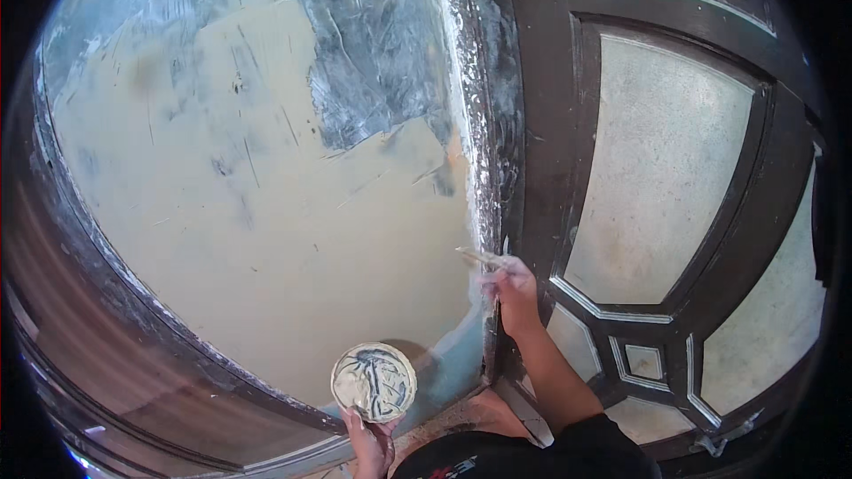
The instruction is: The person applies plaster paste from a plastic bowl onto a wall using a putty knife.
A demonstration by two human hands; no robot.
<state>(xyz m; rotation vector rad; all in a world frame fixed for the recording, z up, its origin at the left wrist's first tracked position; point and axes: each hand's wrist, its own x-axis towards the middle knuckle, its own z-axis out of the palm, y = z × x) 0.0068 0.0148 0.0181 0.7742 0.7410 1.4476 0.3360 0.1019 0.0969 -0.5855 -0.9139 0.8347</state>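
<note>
My left hand, low in the view, is closed round the underside of a round tub. Greyish-cream filler is smeared inside the tub, with dark streaks through it. At the right edge of the panel, my right hand grips what looks like a putty knife, its thin end coated pale and pointing left over the surface. Pale residue covers my right fingers. The large upright panel is mostly coated in beige filler, with a bare grey-blue patch at the upper right.
A worn, white-flecked frame strip borders the panel on the right. Beyond it stands a dark brown door with pale inset panels. Brown wood framing curves along the left. A metal handle or latch shows at the lower right.
</note>
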